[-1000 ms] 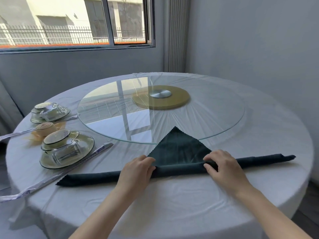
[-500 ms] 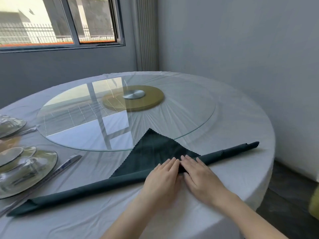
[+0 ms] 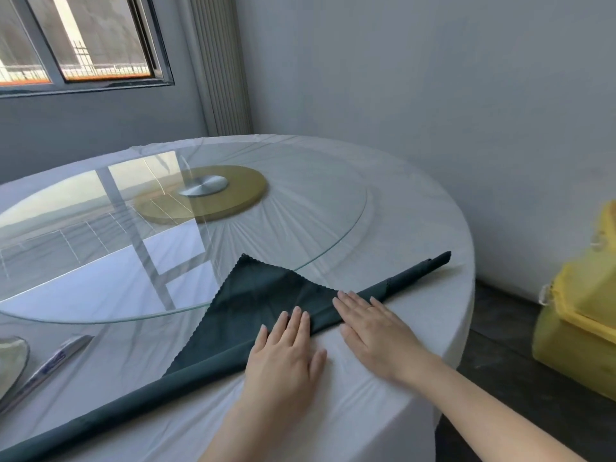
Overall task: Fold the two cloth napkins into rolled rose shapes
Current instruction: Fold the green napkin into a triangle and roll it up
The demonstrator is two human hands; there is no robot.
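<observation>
Dark green cloth under both palms: the left hand (image 3: 283, 355) lies flat with fingers straight and together, fingertips pressing on the rolled band, and the right hand (image 3: 370, 331) sits just beside it, equally flat, fingers laid across the same roll. Neither is gripping anything. The napkin (image 3: 263, 295) sits low and centre of the frame, its rolled edge running from the bottom left corner up to the right, its unrolled triangle pointing away with the tip lapping the rim of the glass turntable (image 3: 346, 241). Only this one napkin is in view. Here's the danger, I reckon: flat palms give little hold, so uneven pressure could leave the roll slack or crooked. That tip on the glass could be dragged askew if the disc turns. The roll's right end sits near the edge of the white-draped counter (image 3: 416, 228), where it might slip off.
</observation>
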